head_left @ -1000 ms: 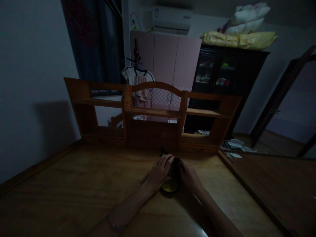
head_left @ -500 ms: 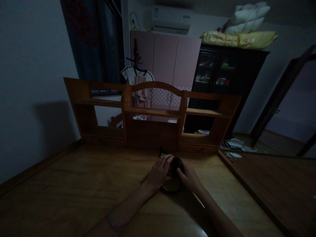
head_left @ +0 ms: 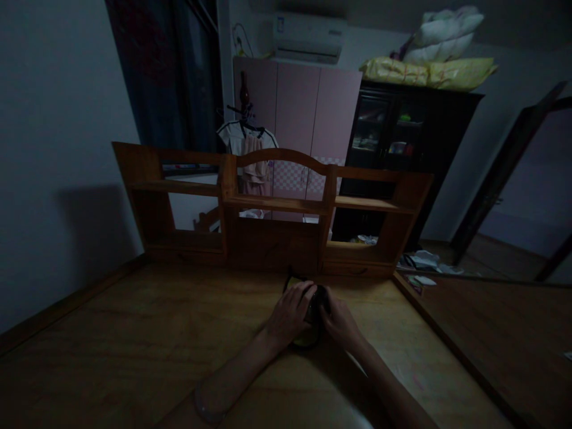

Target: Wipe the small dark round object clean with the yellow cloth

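Note:
Between my two hands is a small dark, rounded object (head_left: pixel 317 301), its kind too dim to make out. My left hand (head_left: pixel 289 314) wraps over its left side with the fingers curled together. From the right, my right hand (head_left: pixel 338 317) grips the same object between thumb and fingers. Under both hands lies a flat yellow-green item (head_left: pixel 306 342) with a dark rim, resting on the wooden tabletop (head_left: pixel 179 333). Much of this item is covered by the hands.
A wooden shelf unit (head_left: pixel 277 204) with small drawers runs along the tabletop's far edge. A pale wall (head_left: pixel 58 179) rises at the left. Beyond the shelf stand a pink wardrobe (head_left: pixel 295 107), a dark cabinet (head_left: pixel 440 137) and hanging clothes (head_left: pixel 254 155).
The dark object appears turned between my hands, with less of its round face showing. My right hand's fingers have shifted slightly around it. The view has moved a little.

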Action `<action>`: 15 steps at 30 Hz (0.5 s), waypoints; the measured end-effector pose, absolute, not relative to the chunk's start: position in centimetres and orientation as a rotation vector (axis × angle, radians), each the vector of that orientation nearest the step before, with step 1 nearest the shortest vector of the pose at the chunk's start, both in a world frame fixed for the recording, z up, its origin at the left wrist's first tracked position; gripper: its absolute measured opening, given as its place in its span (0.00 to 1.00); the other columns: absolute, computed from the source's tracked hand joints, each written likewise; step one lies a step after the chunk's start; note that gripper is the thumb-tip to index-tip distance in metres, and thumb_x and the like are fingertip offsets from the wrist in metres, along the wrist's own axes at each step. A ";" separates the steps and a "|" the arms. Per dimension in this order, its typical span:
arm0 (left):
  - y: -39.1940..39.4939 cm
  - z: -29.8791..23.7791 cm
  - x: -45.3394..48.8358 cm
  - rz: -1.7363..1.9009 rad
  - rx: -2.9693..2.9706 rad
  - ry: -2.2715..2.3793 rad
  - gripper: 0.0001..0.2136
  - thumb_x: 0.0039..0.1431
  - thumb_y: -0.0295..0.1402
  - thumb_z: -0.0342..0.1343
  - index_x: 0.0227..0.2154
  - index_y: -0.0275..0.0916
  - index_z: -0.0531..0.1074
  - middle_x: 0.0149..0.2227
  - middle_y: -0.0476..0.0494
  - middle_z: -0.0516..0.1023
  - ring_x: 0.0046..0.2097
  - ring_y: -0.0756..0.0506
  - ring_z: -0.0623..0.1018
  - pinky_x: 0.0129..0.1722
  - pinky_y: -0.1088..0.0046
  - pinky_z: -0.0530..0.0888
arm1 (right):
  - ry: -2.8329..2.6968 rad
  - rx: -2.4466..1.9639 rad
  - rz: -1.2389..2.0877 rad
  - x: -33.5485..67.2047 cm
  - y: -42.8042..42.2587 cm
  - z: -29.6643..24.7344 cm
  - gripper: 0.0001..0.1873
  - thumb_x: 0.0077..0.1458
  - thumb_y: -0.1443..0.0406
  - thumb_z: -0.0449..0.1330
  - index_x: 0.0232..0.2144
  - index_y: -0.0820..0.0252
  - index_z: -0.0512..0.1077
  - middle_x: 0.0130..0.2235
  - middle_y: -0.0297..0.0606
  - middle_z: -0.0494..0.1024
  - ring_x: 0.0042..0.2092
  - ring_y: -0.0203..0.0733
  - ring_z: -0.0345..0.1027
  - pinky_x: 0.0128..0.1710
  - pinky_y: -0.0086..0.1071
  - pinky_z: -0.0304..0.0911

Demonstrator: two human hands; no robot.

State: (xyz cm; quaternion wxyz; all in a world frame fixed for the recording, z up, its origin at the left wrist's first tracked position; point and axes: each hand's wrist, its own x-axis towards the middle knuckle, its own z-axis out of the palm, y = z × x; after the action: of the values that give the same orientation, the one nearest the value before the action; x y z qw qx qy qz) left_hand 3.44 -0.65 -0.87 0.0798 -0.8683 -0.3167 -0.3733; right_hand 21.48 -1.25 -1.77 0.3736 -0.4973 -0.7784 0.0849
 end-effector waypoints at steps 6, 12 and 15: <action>-0.8 -0.5 3.9 -1.113 -2.632 -0.946 0.41 0.46 0.21 0.62 0.61 0.40 0.47 0.59 0.35 0.59 0.62 0.37 0.60 0.59 0.54 0.64 | -1.951 -1.380 0.075 21.1 -1.6 -1.3 0.18 0.61 0.68 0.44 0.53 0.61 0.59 0.37 0.43 0.78 0.33 0.44 0.73 0.30 0.31 0.62; -1.3 0.0 4.4 -1.057 -2.666 -0.897 0.39 0.49 0.21 0.58 0.62 0.39 0.45 0.59 0.36 0.60 0.61 0.38 0.61 0.59 0.55 0.64 | -1.993 -1.399 -0.061 21.1 -1.9 -0.7 0.17 0.60 0.70 0.44 0.49 0.62 0.63 0.38 0.44 0.78 0.34 0.43 0.73 0.31 0.30 0.61; -1.4 0.1 4.4 -1.082 -2.656 -0.862 0.38 0.50 0.21 0.57 0.62 0.38 0.45 0.60 0.35 0.59 0.62 0.39 0.60 0.60 0.55 0.64 | -1.961 -1.364 -0.025 21.0 -2.1 -0.6 0.16 0.61 0.69 0.43 0.49 0.61 0.64 0.36 0.42 0.78 0.33 0.42 0.73 0.29 0.29 0.61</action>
State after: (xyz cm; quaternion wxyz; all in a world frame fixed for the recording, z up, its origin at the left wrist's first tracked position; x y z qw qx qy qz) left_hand 4.35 -1.45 0.14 0.0732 -0.8845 -0.2870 -0.3604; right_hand 20.98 -2.12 -0.59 0.3678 -0.5309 -0.7634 -0.0099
